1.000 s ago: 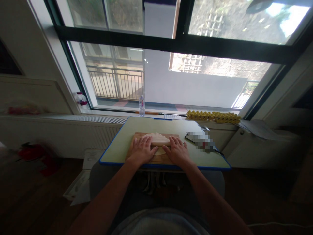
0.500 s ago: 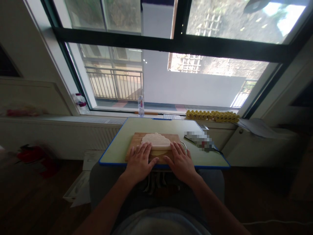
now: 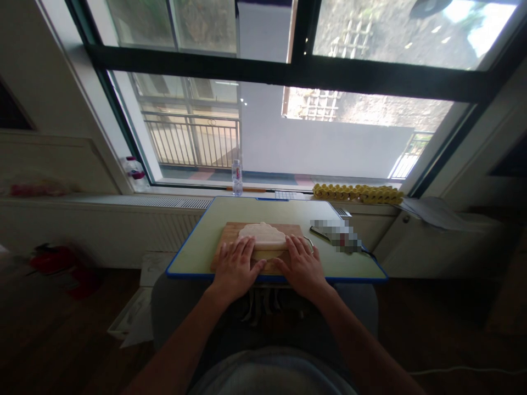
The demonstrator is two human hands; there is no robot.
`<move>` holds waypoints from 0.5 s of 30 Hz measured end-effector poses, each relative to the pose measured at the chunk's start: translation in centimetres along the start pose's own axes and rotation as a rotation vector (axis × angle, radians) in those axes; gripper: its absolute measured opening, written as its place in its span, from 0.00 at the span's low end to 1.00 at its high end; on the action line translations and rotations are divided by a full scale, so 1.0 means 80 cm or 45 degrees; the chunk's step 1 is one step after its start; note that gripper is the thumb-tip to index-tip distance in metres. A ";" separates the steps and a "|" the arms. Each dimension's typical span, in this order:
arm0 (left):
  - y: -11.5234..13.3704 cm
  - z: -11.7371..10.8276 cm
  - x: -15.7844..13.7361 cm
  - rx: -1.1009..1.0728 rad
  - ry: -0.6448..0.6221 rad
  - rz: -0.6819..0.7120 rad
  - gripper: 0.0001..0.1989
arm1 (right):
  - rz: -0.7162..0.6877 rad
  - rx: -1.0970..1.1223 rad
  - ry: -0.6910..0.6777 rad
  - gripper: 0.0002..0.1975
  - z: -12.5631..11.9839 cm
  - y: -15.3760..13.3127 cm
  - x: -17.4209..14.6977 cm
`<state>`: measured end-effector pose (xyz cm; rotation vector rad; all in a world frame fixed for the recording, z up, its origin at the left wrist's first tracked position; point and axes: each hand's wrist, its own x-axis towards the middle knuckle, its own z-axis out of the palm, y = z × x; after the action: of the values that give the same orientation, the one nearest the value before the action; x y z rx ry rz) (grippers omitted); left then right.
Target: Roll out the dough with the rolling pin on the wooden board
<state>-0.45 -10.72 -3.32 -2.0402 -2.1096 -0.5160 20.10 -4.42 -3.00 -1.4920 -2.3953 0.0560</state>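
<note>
A pale rolling pin (image 3: 269, 247) lies crosswise on a flattened sheet of dough (image 3: 262, 233), which rests on a wooden cutting board (image 3: 225, 235). My left hand (image 3: 237, 264) lies over the pin's left end, fingers stretched out and thumb spread inward. Over the right end rests my right hand (image 3: 303, 264), also flat with its thumb pointing in. The palms and wrists reach past the board's near edge. Most of the dough shows beyond the pin, and part shows on the near side. Both pin ends are hidden under my fingers. A metal handle (image 3: 308, 244) curves out at the board's right side.
The board sits on a small pale table (image 3: 196, 241) with blue edging, above my lap. A partly blurred-out item (image 3: 338, 236) lies on its right. Along the windowsill stand a plastic bottle (image 3: 236, 178) and a yellow bumpy strip (image 3: 357, 193). A red fire extinguisher (image 3: 53, 260) is at left.
Both hands and the rolling pin have shifted slightly forward, away from my body. The dough, the board and the other things stay where they were.
</note>
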 end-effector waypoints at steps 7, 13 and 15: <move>0.005 -0.002 -0.025 0.009 0.051 0.027 0.35 | 0.004 -0.007 -0.022 0.40 -0.001 -0.001 -0.023; 0.002 -0.007 -0.009 0.001 -0.022 0.021 0.35 | 0.014 0.007 -0.026 0.40 -0.003 -0.002 -0.010; -0.001 -0.006 0.004 -0.009 -0.037 0.013 0.34 | 0.017 0.021 -0.033 0.39 -0.003 -0.001 0.001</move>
<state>-0.63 -10.62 -2.76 -2.0731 -2.1157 -0.4963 20.06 -4.42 -2.70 -1.5090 -2.3991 0.0983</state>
